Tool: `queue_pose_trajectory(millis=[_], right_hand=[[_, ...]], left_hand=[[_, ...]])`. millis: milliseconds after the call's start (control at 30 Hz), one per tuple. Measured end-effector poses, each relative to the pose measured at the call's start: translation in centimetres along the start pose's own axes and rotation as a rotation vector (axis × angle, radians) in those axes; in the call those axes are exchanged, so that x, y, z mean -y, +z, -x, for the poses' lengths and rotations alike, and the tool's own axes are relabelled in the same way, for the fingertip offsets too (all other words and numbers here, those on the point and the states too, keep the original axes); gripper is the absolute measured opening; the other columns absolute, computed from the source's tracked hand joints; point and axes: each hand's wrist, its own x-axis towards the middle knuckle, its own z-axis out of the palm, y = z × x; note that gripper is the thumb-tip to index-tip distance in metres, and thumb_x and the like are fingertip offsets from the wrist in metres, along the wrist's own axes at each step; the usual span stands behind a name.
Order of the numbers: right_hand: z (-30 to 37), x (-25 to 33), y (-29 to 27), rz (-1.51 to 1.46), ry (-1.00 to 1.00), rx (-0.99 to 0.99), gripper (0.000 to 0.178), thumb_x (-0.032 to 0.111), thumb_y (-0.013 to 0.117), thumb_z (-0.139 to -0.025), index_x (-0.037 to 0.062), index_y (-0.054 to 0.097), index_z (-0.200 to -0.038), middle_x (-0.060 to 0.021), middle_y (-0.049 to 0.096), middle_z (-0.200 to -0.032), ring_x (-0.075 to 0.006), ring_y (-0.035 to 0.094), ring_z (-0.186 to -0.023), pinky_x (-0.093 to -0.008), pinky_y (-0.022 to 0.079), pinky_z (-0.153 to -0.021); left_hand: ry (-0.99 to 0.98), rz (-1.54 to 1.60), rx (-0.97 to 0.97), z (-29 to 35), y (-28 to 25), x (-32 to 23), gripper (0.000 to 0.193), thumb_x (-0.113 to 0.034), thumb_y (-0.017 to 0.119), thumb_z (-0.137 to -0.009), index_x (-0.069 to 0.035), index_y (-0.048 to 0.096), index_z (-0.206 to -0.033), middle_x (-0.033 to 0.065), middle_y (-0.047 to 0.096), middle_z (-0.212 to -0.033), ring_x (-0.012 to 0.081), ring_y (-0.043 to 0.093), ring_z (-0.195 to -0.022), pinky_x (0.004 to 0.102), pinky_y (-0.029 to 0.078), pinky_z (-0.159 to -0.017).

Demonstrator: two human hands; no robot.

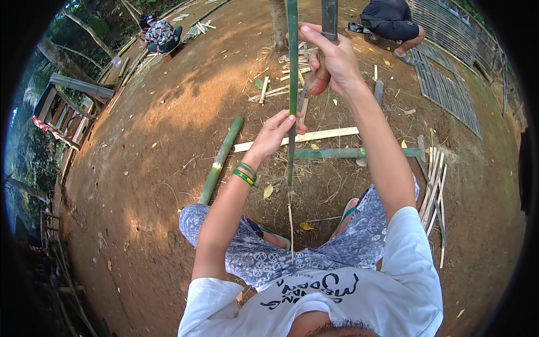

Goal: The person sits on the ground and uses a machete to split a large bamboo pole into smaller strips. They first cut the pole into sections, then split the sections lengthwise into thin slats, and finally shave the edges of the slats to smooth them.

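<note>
A long, narrow green bamboo strip (292, 67) stands upright before me, running from the top edge of the view down toward my lap. My left hand (276, 133) pinches its lower part between thumb and fingers. My right hand (339, 62), just right of the strip and farther out, is closed round the reddish-brown handle of a large knife (329, 19). Its dark, broad blade points up, beside the strip, and its tip is cut off by the view's edge. Under the strip hangs a thin pale fibre (291, 224) reaching toward my lap.
A green bamboo pole (223, 160) lies left of my knees, another (331, 153) crosswise ahead. Split pale strips (435, 188) lie at my right; more pieces (275, 90) lie near a tree trunk (278, 22). Two people (161, 35) (393, 22) crouch farther off. Slatted bamboo panels (446, 84) lie right.
</note>
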Motion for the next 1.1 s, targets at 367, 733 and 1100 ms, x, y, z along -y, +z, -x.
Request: queue_pose_trajectory(millis=[367,733,1100], right_hand=[[7.1,-5.2,4.2,-0.101,0.154,-0.010,0.025,0.020,0.071,-0.093,-0.0020,0.065,-0.103,-0.0089,0.071,-0.079,-0.0055,0.049,-0.047,-0.0224,0.039,-0.040],[12.6,-4.5,6.0,0.009,0.184,0.085,0.034,0.023,0.070,-0.095,0.0000,0.064,-0.120,0.0067,0.053,-0.064,-0.0012,0.047,-0.049,-0.0213,0.036,-0.043],[16.8,3.6,4.8,-0.186,0.258,0.273,0.046,0.018,0.049,-0.103,-0.0097,0.047,-0.139,-0.0031,0.065,-0.071,-0.0045,0.051,-0.050,-0.0201,0.040,-0.043]], left_hand=[[0.575,-0.238,-0.484,2.9,-0.2,-12.2,0.034,-0.017,0.058,-0.101,0.001,0.058,-0.130,0.0112,0.066,-0.118,0.0170,0.061,-0.111,0.0319,0.048,-0.097],[0.639,0.153,-0.479,3.8,1.6,-15.9,0.019,-0.022,0.047,-0.107,-0.007,0.054,-0.115,0.0021,0.056,-0.082,0.0116,0.054,-0.071,0.0263,0.045,-0.068],[0.720,-0.072,-0.409,10.5,2.0,-13.4,0.039,-0.035,0.045,-0.103,0.001,0.055,-0.093,0.0017,0.048,-0.068,0.0084,0.039,-0.058,0.0262,0.034,-0.060]])
